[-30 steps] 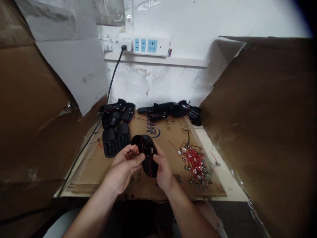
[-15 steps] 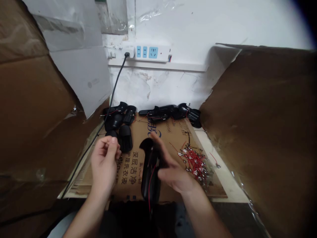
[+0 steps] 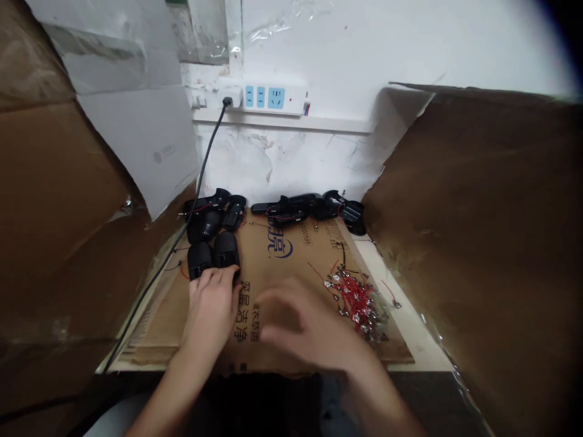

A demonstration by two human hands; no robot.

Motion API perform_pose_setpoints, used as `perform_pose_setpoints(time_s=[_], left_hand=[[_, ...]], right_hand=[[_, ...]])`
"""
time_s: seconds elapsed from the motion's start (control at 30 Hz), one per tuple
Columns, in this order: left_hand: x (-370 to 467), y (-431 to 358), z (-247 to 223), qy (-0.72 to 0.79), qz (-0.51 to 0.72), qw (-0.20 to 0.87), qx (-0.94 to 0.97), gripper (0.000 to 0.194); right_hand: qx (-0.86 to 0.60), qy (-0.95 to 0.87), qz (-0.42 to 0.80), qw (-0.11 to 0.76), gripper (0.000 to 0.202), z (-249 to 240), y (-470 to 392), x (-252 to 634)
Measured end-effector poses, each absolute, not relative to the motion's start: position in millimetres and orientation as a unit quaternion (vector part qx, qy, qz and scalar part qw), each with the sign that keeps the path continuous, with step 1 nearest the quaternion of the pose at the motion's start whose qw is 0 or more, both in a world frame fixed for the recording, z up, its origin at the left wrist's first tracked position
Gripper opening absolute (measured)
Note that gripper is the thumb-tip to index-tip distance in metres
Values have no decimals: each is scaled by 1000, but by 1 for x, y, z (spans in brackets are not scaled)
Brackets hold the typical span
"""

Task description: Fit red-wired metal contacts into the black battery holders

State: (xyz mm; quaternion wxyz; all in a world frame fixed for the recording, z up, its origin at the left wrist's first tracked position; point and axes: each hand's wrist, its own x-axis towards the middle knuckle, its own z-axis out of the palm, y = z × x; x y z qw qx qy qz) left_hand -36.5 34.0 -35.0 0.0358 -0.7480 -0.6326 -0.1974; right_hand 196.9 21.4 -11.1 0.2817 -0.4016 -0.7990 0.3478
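Change: the wired black shell has left your hands and is out of view; that piece seems set aside. Your left hand [image 3: 212,303] has moved to two black casings [image 3: 226,246], side by side on the cardboard [image 3: 296,267] at the counter's [image 3: 426,355] left (fingertips hidden; can't tell whether that grip is closed). Your right hand [image 3: 312,325], blurred, grip released and empty, hovers left of the red-wired metal bits [image 3: 357,294].
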Motion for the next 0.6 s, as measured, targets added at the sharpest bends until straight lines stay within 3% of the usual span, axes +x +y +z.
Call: perform_pose_setpoints(time_s=[0.07,0.13,0.27,0.37,0.47,0.6], left_hand=[[-34,33,-34,-630,-203,20,-750,29],[-30,30,-35,-612,-213,-30,-761,29],[-17,21,-37,-550,-218,-159,-791,36],[-11,16,-29,-509,-249,-219,-794,30],[-15,17,-17,-514,-342,-235,-751,12],[-23,21,-9,-537,-445,-326,-638,24]], right_hand=[[-592,-735,179,278,35,-19,39,215],[-722,-655,87,205,39,-30,56,230],[-781,-606,60,137,29,-44,77,243],[-770,-625,55,116,25,-44,81,239],[-716,-646,111,241,21,-41,78,226],[-486,-571,400,526,23,-38,61,188]])
